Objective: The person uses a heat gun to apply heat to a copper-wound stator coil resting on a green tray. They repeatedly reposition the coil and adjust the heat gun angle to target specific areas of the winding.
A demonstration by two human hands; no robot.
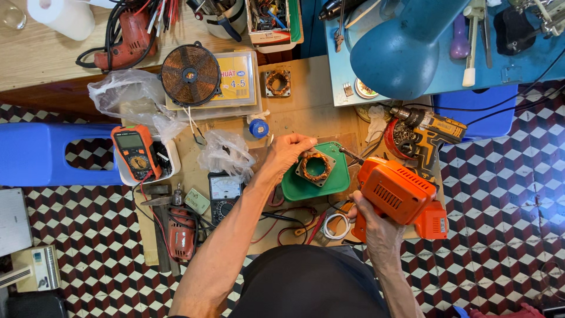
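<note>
— Checkered tile floor, low wooden surface crowded with gear. What's risky?

— My right hand is wrapped tight round the orange plastic power drill, bit near the square copper-wound stator on the green plastic tray. My left hand pins the stator with curled fingers; a skidding bit could gouge the windings or me.

— Counts?

— Two stators, four drills, two meters.

A floor of red, black and white cube-pattern tiles spreads from three to nine o'clock. A low wooden table fills the centre, a blue plastic stool at nine o'clock, a blue bench at one o'clock.
</note>
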